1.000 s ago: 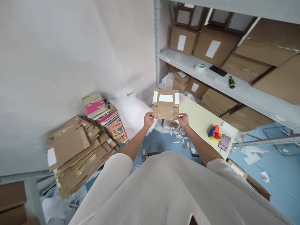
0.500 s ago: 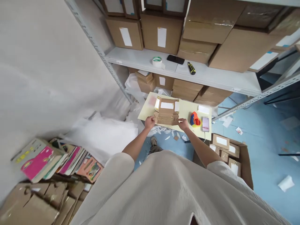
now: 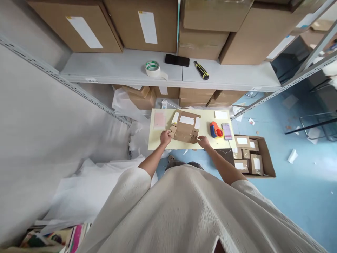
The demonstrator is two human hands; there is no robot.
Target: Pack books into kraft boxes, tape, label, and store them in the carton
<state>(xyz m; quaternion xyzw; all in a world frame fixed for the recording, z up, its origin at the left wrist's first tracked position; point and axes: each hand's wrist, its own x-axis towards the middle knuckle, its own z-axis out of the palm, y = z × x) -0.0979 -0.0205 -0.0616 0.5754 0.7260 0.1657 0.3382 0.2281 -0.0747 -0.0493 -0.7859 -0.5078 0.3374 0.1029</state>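
Note:
An unfolded cardboard box point(image 3: 184, 127) with white labels lies opened out on the pale yellow tabletop point(image 3: 158, 144). My left hand point(image 3: 165, 138) is closed on its near left corner flap. At the near right corner, my right hand point(image 3: 203, 142) pinches the edge of the same box between thumb and fingers. To the right of the box stands a red and blue tape dispenser point(image 3: 215, 130). Beside that lies a phone-like device point(image 3: 226, 131) with a blurred screen and a white cable.
On the grey shelf point(image 3: 113, 70) above the table are a tape roll point(image 3: 152, 68), a black phone point(image 3: 177, 60) and a utility knife point(image 3: 201, 70). A carton point(image 3: 267, 158) holding several small boxes sits right of the table. White packing sheets point(image 3: 79, 189) are piled at left.
My view has shifted toward the shelf and table. The cardboard box now sits slightly rotated on the tabletop, with both hands still at its near corners.

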